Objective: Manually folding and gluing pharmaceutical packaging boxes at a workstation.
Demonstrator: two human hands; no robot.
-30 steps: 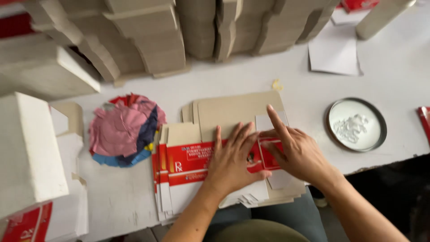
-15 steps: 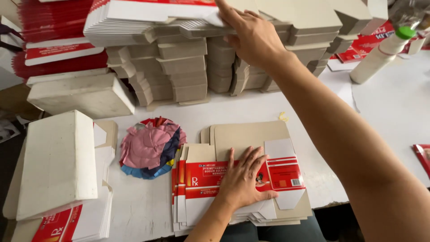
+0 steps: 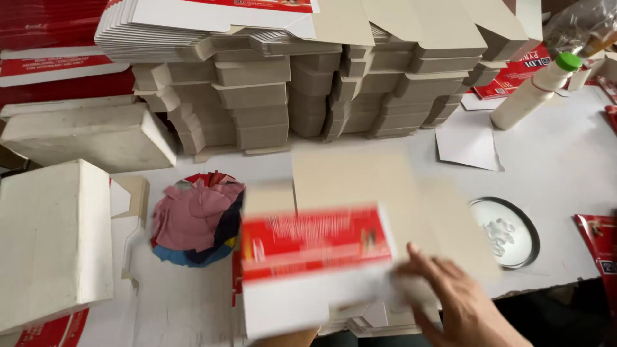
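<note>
Across rear of white counter (image 3: 565, 167): stacks of flat grey-and-red carton blanks (image 3: 283, 83), several rows deep. Front centre: one flat carton blank (image 3: 321, 257), red/white printed face up, grey flaps behind, blurred, sitting over a pile of like blanks. Right hand (image 3: 459, 302) at its lower-right edge, fingers spread, grip on it – cannot tell. Left hand: only a sliver at bottom edge, grip not visible. Left: rag bundle (image 3: 193, 225), pink/blue. Right: round lid w/ glue (image 3: 508, 231); white bottle, green cap (image 3: 533, 90).
</note>
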